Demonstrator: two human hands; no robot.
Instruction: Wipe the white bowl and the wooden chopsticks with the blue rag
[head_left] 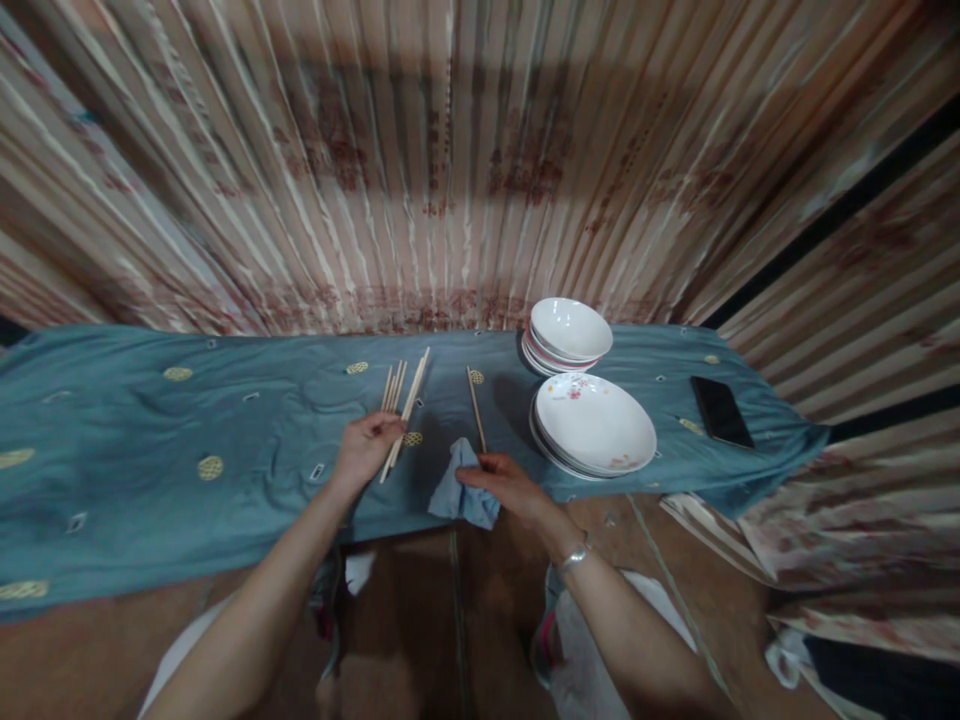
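My left hand (pixel 369 447) is closed at a group of wooden chopsticks (pixel 411 395), its fingertips pinched around some of them. Several thinner ends fan out beyond the knuckles, while two longer sticks stretch past the fingertips on the right; which ones are gripped is partly hidden. A crumpled light-blue cloth (pixel 466 490) hangs from my right hand (pixel 508 482), held between thumb and fingers over the table's near edge. One single chopstick (pixel 475 405) slants away from the cloth and the right fingers, its lower end hidden there.
A stack of white bowls (pixel 571 330) stands at the back, right of centre. Before it is a stack of flower-patterned white plates (pixel 596 425). A black phone (pixel 721 411) lies farther right. Blue-green cloth (pixel 262 440) covers the narrow table; pleated curtains (pixel 465 180) hang behind.
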